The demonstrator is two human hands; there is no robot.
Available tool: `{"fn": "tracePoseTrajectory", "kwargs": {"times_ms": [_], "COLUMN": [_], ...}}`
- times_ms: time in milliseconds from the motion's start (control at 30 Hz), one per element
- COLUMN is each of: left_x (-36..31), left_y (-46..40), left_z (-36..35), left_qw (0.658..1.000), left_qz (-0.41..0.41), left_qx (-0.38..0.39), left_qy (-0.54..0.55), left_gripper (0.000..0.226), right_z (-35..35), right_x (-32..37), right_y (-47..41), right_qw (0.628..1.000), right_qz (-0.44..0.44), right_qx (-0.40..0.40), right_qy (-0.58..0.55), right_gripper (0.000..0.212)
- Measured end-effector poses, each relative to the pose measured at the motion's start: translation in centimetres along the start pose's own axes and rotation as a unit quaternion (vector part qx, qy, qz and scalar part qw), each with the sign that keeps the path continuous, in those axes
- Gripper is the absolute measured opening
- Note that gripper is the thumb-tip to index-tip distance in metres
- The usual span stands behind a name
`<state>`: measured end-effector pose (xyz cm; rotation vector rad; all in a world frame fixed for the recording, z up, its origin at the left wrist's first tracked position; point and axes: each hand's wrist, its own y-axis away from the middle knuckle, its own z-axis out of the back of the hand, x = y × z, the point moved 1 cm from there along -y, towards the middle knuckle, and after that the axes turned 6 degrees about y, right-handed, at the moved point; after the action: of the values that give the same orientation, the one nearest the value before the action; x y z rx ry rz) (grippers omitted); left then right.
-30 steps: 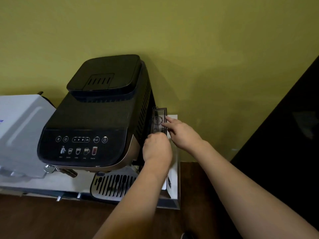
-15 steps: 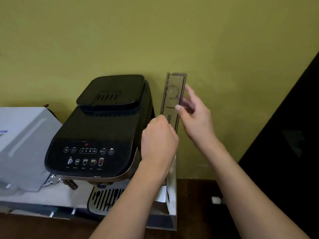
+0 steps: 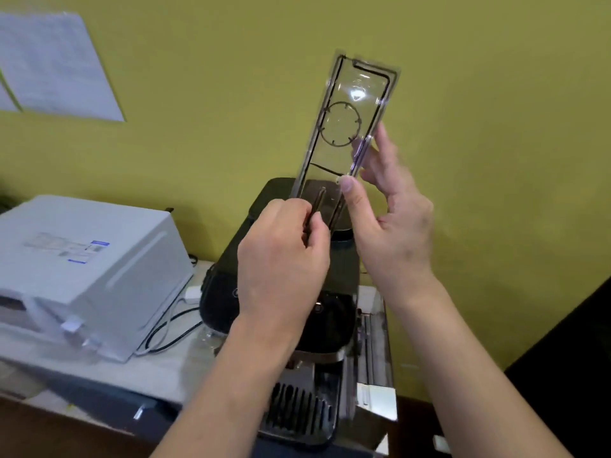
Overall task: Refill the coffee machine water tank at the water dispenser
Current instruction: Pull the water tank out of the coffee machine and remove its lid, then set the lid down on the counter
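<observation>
A clear, narrow water tank lid (image 3: 347, 127) with a round outline is held up in front of the yellow wall, above the black coffee machine (image 3: 281, 292). My left hand (image 3: 284, 259) pinches its lower end by the handle. My right hand (image 3: 390, 226) grips its right edge, thumb on the front and fingers behind. The clear water tank (image 3: 373, 358) stands against the machine's right side, its top uncovered. The machine's drip grate (image 3: 297, 414) shows below my left forearm.
A white boxy appliance (image 3: 86, 269) sits left of the machine on the same counter, with cables (image 3: 172, 328) between them. White papers (image 3: 56, 61) hang on the wall at upper left. A dark surface (image 3: 568, 375) fills the lower right.
The lid came off the tank beside the machine and rose well above it. Both hands went up with it, and the head view tilted upward.
</observation>
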<state>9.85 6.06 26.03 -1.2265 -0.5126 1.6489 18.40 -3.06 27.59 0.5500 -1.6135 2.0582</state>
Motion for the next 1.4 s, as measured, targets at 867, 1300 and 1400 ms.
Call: {"fn": "tracePoseTrajectory", "kwargs": {"times_ms": [867,1300,1400], "left_x": [38.8,38.1,32.5], "left_y": [12.8,14.5,15.2], "left_z": [3.7,1.8,3.8], "left_qw": [0.791,0.793,0.791], "left_qz": [0.196,0.186,0.169], "left_qx": [0.564,0.562,0.577], "left_qy": [-0.133,-0.145,-0.111], "left_gripper": [0.019,0.016,0.017], "right_z": [-30.9,-28.7,-23.1], "right_x": [-1.4,-3.5,-1.4], "right_y": [26.2,28.8,28.0], "right_qw": [0.723,0.712,0.734], "right_qz": [-0.492,-0.508,-0.445], "right_qx": [0.478,0.480,0.498], "right_qy": [0.081,0.072,0.124], "right_gripper": [0.062,0.054,0.051]}}
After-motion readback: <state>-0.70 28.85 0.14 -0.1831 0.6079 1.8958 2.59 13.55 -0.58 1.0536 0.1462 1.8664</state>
